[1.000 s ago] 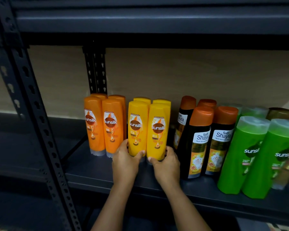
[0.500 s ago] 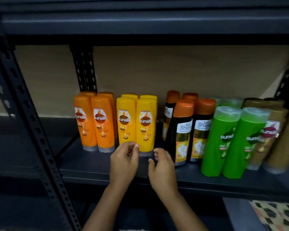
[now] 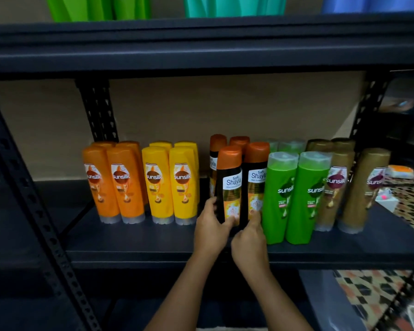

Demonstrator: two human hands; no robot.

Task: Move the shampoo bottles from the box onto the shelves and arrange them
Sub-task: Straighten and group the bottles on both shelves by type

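Having left yellow bottles (image 3: 170, 185), left hand (image 3: 210, 231), right hand (image 3: 250, 244) now grasp dark bottles (image 3: 243, 187).

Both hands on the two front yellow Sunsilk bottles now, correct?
Not the yellow ones. The head view shows the left hand gripping the left front Shayla bottle and the right hand touching the right front Shayla bottle. The yellow bottles stand untouched.

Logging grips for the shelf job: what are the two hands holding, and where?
Left hand grips the front-left black, orange-capped Shayla bottle at its base; right hand holds the neighbouring one there too.
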